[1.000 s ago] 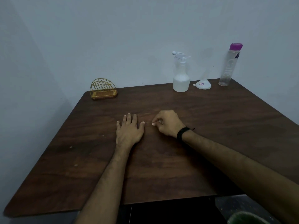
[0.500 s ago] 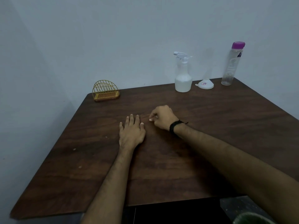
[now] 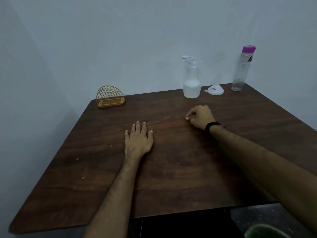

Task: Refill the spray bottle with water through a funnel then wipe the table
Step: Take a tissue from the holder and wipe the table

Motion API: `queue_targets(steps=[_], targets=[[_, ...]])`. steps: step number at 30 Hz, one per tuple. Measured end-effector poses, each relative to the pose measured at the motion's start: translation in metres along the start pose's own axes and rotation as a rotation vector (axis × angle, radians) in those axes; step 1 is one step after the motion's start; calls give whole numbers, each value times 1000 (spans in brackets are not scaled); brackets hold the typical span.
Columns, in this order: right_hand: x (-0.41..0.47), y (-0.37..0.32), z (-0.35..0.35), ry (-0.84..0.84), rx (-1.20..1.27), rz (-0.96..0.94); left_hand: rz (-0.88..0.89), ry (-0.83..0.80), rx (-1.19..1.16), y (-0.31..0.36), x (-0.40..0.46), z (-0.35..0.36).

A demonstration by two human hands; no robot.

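A white spray bottle (image 3: 191, 83) stands upright at the far edge of the dark wooden table (image 3: 171, 169). Right of it a white funnel (image 3: 215, 90) lies mouth down, and a clear water bottle with a purple cap (image 3: 242, 69) stands further right. My left hand (image 3: 138, 140) lies flat on the table, palm down, fingers slightly apart, holding nothing. My right hand (image 3: 200, 117), with a black wristband, hovers near the table with fingers curled and nothing visible in it, a little in front of the spray bottle.
A yellow wire napkin holder (image 3: 109, 97) sits at the table's far left corner, against the grey wall. A green bin rim (image 3: 264, 231) shows at the lower right, below the table's near edge. No cloth is in view.
My right hand has moved away from my left hand, to the right and further toward the spray bottle. The left hand stays flat in place.
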State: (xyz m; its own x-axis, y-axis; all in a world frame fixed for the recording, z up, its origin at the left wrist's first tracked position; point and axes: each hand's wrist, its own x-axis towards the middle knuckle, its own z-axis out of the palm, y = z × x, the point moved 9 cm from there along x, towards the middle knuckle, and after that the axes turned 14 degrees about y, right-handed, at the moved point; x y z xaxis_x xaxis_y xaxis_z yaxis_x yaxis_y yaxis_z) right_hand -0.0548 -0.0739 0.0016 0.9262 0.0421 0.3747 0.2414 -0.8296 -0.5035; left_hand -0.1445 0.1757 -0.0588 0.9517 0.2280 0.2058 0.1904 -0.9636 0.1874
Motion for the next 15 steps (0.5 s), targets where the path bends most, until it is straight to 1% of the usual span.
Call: queue_targets(steps=[2,6,8,11,12,13,15], targets=[[-14,-3,2,-13,26,-4,-1,7,-4,1,0,0],[-61,-51,20,-120,96,-178,-13,3,7,0,0,1],[-70,-68,26,-175,109,-214,-16,2,17,0,0,0],[-62,-77,33,-316,250,-127,-21,10,22,0,-2,-3],[-54,-76,32,-334,303,-84,-21,14,22,1,-3,-4],[-40,-72,27,-282,342,-41,-18,17,20,1,-3,-5],[-7,-49,9,-51,339,49,-11,18,9,2,-3,-5]])
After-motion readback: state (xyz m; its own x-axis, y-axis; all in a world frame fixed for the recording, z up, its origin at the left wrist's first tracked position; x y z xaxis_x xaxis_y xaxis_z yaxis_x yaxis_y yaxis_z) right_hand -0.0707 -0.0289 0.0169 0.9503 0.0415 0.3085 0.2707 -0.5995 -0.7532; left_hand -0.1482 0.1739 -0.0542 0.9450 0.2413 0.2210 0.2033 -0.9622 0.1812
